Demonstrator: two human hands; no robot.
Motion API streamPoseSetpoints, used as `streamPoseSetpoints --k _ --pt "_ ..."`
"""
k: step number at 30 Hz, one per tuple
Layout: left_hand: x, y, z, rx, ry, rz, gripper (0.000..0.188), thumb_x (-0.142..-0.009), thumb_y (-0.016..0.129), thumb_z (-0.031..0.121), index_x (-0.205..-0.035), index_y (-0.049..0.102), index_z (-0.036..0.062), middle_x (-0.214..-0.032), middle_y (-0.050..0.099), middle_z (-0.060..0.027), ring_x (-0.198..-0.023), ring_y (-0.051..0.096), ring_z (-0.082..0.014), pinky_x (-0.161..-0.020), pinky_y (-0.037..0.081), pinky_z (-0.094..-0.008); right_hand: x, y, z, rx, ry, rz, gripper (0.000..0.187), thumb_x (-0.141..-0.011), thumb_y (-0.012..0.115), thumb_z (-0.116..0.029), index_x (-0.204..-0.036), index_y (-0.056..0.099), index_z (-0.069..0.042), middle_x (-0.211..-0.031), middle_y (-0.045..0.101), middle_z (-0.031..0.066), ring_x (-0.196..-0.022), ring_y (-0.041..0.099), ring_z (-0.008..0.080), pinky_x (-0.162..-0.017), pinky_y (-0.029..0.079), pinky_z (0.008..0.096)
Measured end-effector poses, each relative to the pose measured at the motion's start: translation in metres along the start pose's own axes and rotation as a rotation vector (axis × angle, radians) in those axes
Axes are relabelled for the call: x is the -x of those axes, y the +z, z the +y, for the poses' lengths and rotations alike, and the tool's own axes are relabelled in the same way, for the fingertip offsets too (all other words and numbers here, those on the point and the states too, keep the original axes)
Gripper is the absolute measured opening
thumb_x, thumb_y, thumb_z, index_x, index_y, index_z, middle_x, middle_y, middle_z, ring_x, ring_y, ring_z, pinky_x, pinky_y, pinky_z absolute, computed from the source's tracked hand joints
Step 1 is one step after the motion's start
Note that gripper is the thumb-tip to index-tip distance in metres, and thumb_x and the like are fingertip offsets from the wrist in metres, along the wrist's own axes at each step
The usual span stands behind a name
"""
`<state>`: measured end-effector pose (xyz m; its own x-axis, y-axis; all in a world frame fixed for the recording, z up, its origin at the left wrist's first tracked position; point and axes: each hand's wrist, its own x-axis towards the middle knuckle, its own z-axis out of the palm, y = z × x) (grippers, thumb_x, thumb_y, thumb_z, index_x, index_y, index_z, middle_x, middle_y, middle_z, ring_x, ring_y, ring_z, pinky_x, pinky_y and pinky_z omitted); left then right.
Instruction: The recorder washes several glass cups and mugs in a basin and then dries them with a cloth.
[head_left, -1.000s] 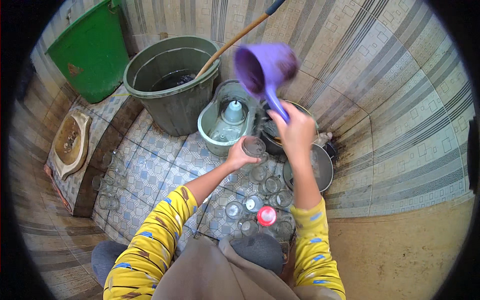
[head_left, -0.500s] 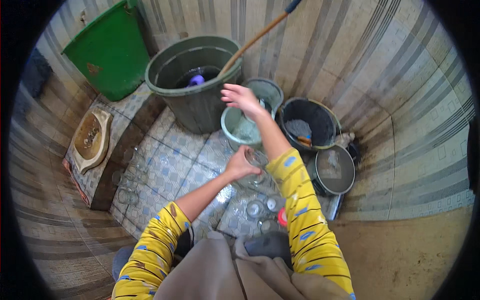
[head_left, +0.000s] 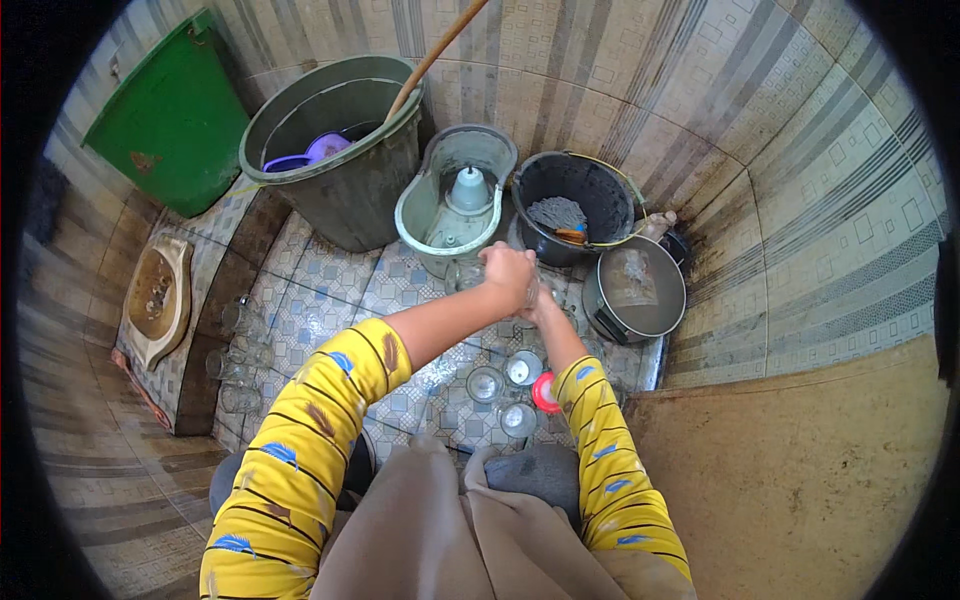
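Clear glass is what both hands meet on: the left hand (head_left: 508,272) is closed around a drinking glass (head_left: 468,275) held low over the tiled floor (head_left: 320,290), and the right hand (head_left: 541,302) comes from below and touches the same glass, but its fingers are hidden behind the left hand, so I cannot tell if it is gripping. Both forearms wear yellow sleeves (head_left: 300,440) with small blue and brown marks. Just below the hands, more glasses (head_left: 505,385) stand together on the floor, and a small red lid (head_left: 545,392) lies beside them. Directly behind the held glass stands a pale green plastic basin (head_left: 455,200) (it has a cone-shaped piece inside). To its left is a large grey bucket (head_left: 340,150) holding a purple scoop (head_left: 310,152), with a long wooden stick (head_left: 435,55) leaning out of it. To the right of the basin is a black bucket (head_left: 575,195), and near it a dark metal pot (head_left: 635,290). Further left, other glasses (head_left: 235,350) wait near a squat toilet (head_left: 155,295), and a green board (head_left: 170,115) leans on the striped wall.
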<state>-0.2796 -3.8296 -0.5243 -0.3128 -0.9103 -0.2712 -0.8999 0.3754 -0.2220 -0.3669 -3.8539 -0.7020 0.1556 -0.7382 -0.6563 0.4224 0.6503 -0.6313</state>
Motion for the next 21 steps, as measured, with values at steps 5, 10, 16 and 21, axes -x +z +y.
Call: streamPoseSetpoints --k 5,10,16,21 --pt "0.022 -0.001 -0.047 0.100 0.005 0.150 0.077 -0.042 0.079 0.029 -0.108 0.044 0.0111 -0.089 0.056 -0.0073 -0.086 0.054 -0.0263 -0.068 0.047 -0.0368 0.007 0.031 -0.009 0.579 -0.139 0.185 0.014 -0.074 0.056 -0.016 -0.083 0.058 -0.005 -0.067 0.060 0.0067 -0.053 0.058 0.0195 -0.049 0.046 0.0364" --pt "0.081 0.012 -0.150 0.626 -0.083 0.216 0.080 -0.043 0.076 0.027 -0.113 0.041 0.0097 -0.097 0.057 -0.0109 -0.089 0.054 -0.0292 -0.074 0.046 -0.0353 0.033 0.070 -0.048 1.564 -0.782 0.253 0.035 -0.055 0.074 -0.019 -0.086 0.061 -0.009 -0.078 0.062 0.0114 -0.076 0.060 0.0260 -0.068 0.046 0.0354" --pt "0.224 0.120 -0.260 1.246 -0.493 0.632 0.078 -0.047 0.077 0.024 -0.113 0.040 0.0046 -0.103 0.052 -0.0112 -0.092 0.053 -0.0224 -0.083 0.042 -0.0335 0.082 0.226 -0.096 1.413 -1.305 0.038 0.018 -0.065 0.062 -0.011 -0.082 0.059 -0.007 -0.086 0.058 0.0137 -0.080 0.055 0.0308 -0.067 0.044 0.0375" --pt "0.321 0.219 -0.259 1.001 -1.129 0.971 0.078 -0.046 0.079 0.023 -0.112 0.042 0.0030 -0.105 0.050 -0.0115 -0.099 0.048 -0.0222 -0.087 0.038 -0.0323 0.065 0.365 -0.107 1.285 -1.387 -0.089 0.021 -0.073 0.056 -0.016 -0.092 0.056 -0.007 -0.075 0.061 0.0118 -0.065 0.058 0.0273 -0.061 0.045 0.0375"
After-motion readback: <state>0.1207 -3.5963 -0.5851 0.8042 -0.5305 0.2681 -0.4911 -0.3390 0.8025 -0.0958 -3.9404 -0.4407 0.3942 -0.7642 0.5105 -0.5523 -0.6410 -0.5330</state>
